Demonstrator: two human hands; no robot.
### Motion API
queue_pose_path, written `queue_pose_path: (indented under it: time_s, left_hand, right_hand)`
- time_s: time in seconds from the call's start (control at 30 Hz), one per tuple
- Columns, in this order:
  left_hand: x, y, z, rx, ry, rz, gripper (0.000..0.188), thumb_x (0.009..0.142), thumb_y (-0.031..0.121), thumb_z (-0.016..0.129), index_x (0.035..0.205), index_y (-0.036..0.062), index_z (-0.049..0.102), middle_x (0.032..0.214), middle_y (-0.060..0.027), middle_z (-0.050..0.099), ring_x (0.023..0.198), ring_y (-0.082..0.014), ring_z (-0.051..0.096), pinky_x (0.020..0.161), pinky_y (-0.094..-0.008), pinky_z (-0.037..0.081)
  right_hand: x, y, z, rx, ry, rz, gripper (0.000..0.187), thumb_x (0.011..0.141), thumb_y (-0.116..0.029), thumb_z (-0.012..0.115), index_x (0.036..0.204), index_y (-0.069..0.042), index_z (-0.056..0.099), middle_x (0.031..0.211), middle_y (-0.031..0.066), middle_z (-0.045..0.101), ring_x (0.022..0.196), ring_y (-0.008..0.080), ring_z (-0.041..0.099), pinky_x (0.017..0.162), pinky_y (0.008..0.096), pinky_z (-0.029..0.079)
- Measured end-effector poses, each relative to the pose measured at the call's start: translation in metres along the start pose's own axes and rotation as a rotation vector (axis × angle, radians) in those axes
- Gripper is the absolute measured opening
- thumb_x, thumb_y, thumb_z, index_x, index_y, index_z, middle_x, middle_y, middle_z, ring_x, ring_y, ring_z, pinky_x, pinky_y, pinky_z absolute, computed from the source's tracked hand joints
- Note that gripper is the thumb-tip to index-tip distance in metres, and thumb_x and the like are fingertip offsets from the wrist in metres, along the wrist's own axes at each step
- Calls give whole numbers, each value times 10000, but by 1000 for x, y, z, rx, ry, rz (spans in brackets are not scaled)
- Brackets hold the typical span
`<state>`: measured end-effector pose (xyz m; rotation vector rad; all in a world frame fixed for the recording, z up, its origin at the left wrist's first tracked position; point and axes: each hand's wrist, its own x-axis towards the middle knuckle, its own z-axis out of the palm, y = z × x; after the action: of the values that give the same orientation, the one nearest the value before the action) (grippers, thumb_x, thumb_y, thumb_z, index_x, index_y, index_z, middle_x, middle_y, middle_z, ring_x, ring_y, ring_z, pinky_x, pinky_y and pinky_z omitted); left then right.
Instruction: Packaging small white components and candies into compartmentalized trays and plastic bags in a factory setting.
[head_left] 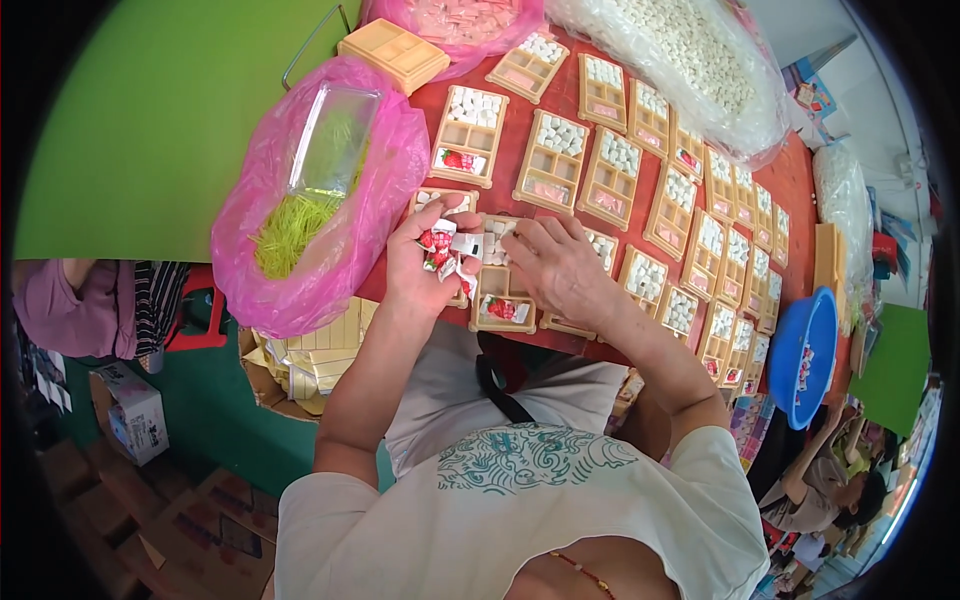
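Note:
My left hand (408,265) is closed around several small white packets (438,243) with red strawberry prints. It hangs over the left edge of a pale yellow divided tray (493,278) at the table's near edge. White cube-like pieces (492,243) fill this tray's far section, and one strawberry packet (503,308) lies in its near compartment. My right hand (565,268) reaches over the tray's right side, fingers bent down and together at the white pieces. Whatever its fingertips hold, if anything, is hidden. Another such tray (425,196) sits partly behind my left hand.
Rows of similar filled trays (553,158) cover the red table (400,118). A pink bag (395,175) with yellow-green shreds and a clear container stands left. Stacked trays (393,52) and a bag of white pieces (690,60) lie farther back. A blue basin (818,345) is right.

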<state>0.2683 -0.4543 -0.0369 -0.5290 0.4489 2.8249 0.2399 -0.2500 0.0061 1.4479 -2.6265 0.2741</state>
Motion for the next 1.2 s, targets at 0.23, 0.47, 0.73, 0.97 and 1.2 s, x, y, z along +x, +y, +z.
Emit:
queue_pose_path:
  time_s: [0.23,0.47,0.73,0.97,1.2]
  left_hand:
    - [-5,-11,15,17,-24,-23,238,919,207,482,1075,60,587,835,-141,671,694,-254,633,446,-375,477]
    - [-9,-41,38,-64,75,-72,248,939,195,453,1071,35,588,913,-151,655,800,-286,639,647,-399,529]
    - [-14,-76,38,-89,-52,-313,254,948,204,437,1041,24,590,891,-105,648,756,-229,628,604,-360,504]
    - [3,-91,55,-87,31,-324,243,938,201,446,1005,31,605,856,-78,645,707,-210,624,541,-356,489]
    - [18,-87,59,-43,-7,-332,236,927,199,463,999,25,605,862,-112,638,691,-257,623,490,-373,471]
  right_hand:
    - [10,13,3,-33,71,114,257,767,-91,620,1019,-49,591,1025,107,549,941,261,549,843,380,413]
    - [-6,-14,-51,425,217,134,303,787,-128,680,1079,-73,622,1073,99,571,943,292,558,849,391,420]
    - [-41,1,-55,584,111,106,267,789,-108,691,1044,-50,635,996,118,586,898,307,593,773,394,490]
    - [-47,23,-63,555,108,157,216,806,-93,667,1008,-26,632,972,120,598,857,307,610,716,382,506]
    - [-50,39,-64,508,140,136,177,806,-76,660,977,-34,639,950,108,607,840,299,615,694,369,504]
